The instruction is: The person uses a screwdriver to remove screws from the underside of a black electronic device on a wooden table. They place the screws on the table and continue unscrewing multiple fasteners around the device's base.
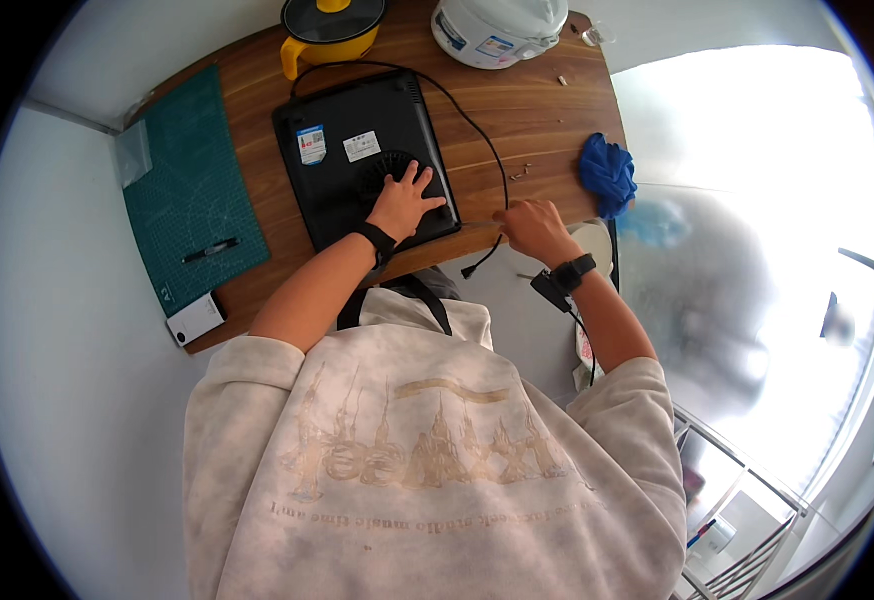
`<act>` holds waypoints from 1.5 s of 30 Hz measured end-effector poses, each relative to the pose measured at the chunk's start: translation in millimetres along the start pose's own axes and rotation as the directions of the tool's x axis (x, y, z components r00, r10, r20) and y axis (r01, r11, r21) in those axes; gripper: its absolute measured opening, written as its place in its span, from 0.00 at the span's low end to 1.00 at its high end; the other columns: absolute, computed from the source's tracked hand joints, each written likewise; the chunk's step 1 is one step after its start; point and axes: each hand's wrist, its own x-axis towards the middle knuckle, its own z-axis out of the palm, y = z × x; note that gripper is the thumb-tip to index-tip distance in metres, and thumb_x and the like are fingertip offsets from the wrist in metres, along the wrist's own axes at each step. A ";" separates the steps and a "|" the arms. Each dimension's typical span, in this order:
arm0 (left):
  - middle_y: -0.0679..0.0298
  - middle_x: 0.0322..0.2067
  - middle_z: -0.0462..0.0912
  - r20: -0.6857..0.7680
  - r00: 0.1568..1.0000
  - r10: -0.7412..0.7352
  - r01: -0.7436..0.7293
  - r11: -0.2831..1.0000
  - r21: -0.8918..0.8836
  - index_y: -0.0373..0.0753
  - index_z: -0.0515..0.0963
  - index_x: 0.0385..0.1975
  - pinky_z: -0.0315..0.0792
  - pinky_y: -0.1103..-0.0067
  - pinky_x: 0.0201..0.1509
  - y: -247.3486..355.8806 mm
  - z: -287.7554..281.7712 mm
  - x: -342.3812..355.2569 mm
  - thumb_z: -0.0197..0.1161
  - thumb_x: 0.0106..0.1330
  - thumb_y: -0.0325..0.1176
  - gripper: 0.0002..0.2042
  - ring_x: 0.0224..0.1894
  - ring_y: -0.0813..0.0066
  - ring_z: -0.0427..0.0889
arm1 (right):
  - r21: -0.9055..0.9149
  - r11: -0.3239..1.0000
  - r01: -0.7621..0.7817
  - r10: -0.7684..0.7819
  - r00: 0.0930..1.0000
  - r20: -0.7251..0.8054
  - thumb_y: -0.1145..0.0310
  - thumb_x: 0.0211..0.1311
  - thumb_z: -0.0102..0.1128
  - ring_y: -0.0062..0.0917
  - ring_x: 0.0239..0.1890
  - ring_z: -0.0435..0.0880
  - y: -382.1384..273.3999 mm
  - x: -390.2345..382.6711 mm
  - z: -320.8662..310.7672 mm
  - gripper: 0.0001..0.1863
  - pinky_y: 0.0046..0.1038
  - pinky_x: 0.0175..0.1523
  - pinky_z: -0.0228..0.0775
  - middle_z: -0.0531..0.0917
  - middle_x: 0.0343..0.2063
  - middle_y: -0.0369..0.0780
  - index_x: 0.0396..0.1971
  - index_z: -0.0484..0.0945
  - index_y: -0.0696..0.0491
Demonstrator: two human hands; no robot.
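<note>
Left hand (400, 208) spread on a flat black rectangular appliance (340, 180); right hand (535, 229) curled beside a thin black cable (505, 183), grip unclear.

Left fingers (421, 182) spread on black appliance (342, 185), right fingers (508, 216) curled at cord (505, 180); green mat (192, 190), blue cloth (607, 177)

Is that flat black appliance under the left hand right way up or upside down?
Upside down, apparently: the appliance shows its vent grille and label stickers facing up, the left hand spread partly over the grille.
</note>
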 end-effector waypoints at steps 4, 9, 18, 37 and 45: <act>0.58 0.72 0.56 -0.007 1.000 0.008 -0.008 1.000 -0.006 0.71 0.67 0.65 0.74 0.62 0.59 -0.1 -3.2 -0.7 0.78 0.45 0.49 0.42 0.73 0.52 0.55 | -0.082 0.996 0.025 -0.015 0.993 0.118 0.70 0.49 0.64 0.37 0.32 0.85 -2.4 9.9 -3.5 0.06 0.37 0.36 0.75 0.84 0.23 0.41 0.29 0.84 0.48; 0.58 0.69 0.58 -0.057 0.998 0.032 -0.033 0.999 -0.007 0.70 0.68 0.64 0.76 0.60 0.58 0.5 -4.9 0.3 0.79 0.43 0.48 0.42 0.72 0.51 0.55 | -0.182 0.982 0.048 -0.029 0.994 0.109 0.70 0.47 0.64 0.35 0.31 0.86 -9.0 25.5 -6.2 0.02 0.34 0.33 0.77 0.85 0.23 0.39 0.24 0.84 0.48; 0.59 0.70 0.58 -0.001 0.999 0.032 -0.032 0.999 -0.017 0.71 0.67 0.65 0.75 0.59 0.59 1.0 -10.9 2.4 0.78 0.47 0.47 0.40 0.72 0.52 0.55 | -0.192 0.980 0.058 -0.032 0.991 0.133 0.65 0.45 0.68 0.34 0.33 0.88 -10.0 31.7 -13.1 0.05 0.33 0.35 0.78 0.86 0.27 0.38 0.23 0.84 0.50; 0.60 0.72 0.54 0.067 0.998 0.011 -0.011 1.000 -0.007 0.72 0.64 0.67 0.74 0.58 0.60 2.0 -13.8 3.2 0.76 0.50 0.46 0.41 0.73 0.52 0.53 | 0.329 -0.783 -0.528 -0.051 0.581 0.812 0.53 0.78 0.42 0.13 0.17 0.64 -58.4 -20.3 49.8 0.17 0.16 0.20 0.59 0.70 0.23 0.31 0.48 0.71 0.52; 0.58 0.70 0.56 0.042 0.999 0.002 -0.003 1.000 0.014 0.69 0.65 0.66 0.74 0.59 0.60 4.8 -12.2 5.2 0.78 0.47 0.46 0.42 0.72 0.50 0.54 | 0.494 -0.690 -0.529 -0.043 0.711 0.702 0.52 0.78 0.38 0.12 0.16 0.66 -39.3 -52.1 62.0 0.20 0.14 0.20 0.61 0.72 0.23 0.32 0.50 0.73 0.51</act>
